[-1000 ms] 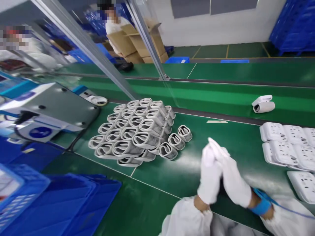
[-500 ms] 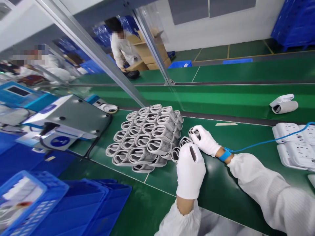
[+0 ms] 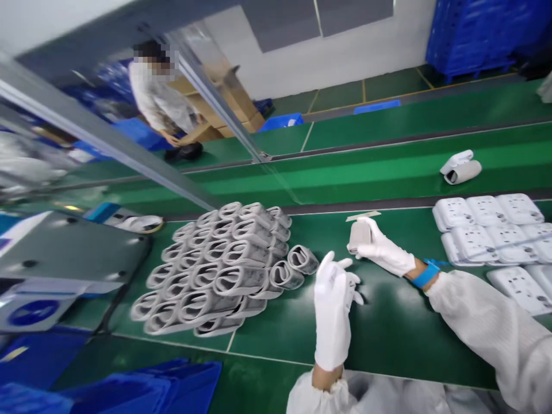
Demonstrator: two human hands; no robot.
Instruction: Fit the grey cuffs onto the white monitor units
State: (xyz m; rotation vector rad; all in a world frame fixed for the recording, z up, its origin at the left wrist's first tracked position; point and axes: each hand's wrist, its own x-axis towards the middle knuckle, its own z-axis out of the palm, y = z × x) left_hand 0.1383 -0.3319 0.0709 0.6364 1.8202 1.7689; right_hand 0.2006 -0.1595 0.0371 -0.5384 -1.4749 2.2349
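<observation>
Long green conveyor belt (image 3: 388, 339) runs across the view, a second green belt (image 3: 366, 172) beyond it behind a glass-and-aluminium screen (image 3: 107, 138). Past the screen: a co-worker (image 3: 157, 92) bent towards cardboard boxes (image 3: 228, 98), and stacked blue crates (image 3: 470, 34) by the far wall. Near side, lower left: more blue crates (image 3: 142, 391); a grey machine housing (image 3: 56, 259) at left edge. On the near belt, a large pile of rolled grey-and-white cuffs (image 3: 207, 270) stands on end, packed in rows, with white plastic casings (image 3: 487, 230) laid out in rows to the right. Two loose cuffs (image 3: 284, 275) lean at the pile's front edge, touching it. Both hands gloved in white. Left hand (image 3: 332, 310) raised upright, open, fingers (image 3: 328, 261) spread and holding nothing, just beside those loose cuffs. Right hand (image 3: 382, 247), blue wrist strap (image 3: 426, 274) above it, is closed around a single rolled cuff (image 3: 360, 237), fingers and thumb gripping it above the belt, well clear of the pile, near a small paper strip (image 3: 362, 215).
</observation>
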